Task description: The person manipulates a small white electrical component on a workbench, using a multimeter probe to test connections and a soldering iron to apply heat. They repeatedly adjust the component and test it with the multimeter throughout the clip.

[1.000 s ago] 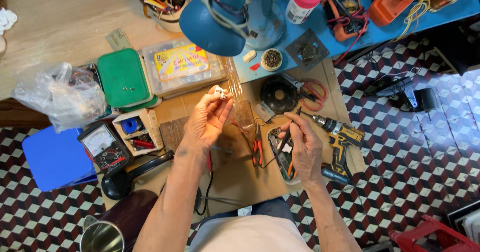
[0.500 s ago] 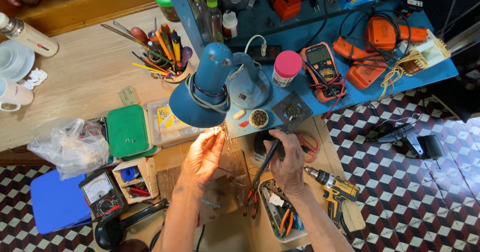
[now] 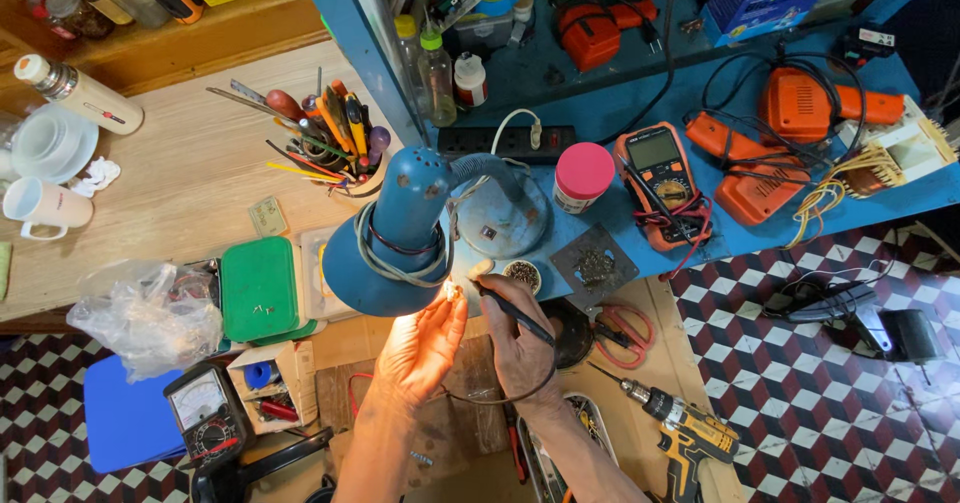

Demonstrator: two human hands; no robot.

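- We see our left hand (image 3: 420, 348) raised palm-up under the rim of the blue desk lamp (image 3: 395, 238), its fingers pinched together on a small bright part (image 3: 452, 289) right at the lit edge of the shade.
- Our right hand (image 3: 520, 338) is just beside it, fingers clamped around a thin black tool (image 3: 515, 308) like a pen; the tool's tip points at the small part, and we cannot tell whether it touches, since the lamp glare washes out that spot.
- A thin black cord (image 3: 495, 395) loops from the tool below both wrists.
- Above the fingertips the lamp shade crowds in close, so there is hardly any room upward.
- Just right of the right fingers a small round tin (image 3: 522, 275) and a grey perforated metal plate (image 3: 596, 266) sit near the blue shelf's edge.
- Farther right, red-handled scissors (image 3: 625, 328) lie on the table, and a yellow cordless drill (image 3: 680, 428) lies below them, well apart from the fingers.
- Left of the left fingers, a green box (image 3: 258, 288) and a crumpled plastic bag (image 3: 140, 318) sit at the table edge; an analogue meter (image 3: 205, 413) lies lower left.
- Some bare table shows below the palms, between the wrists and the bottom edge of the view.
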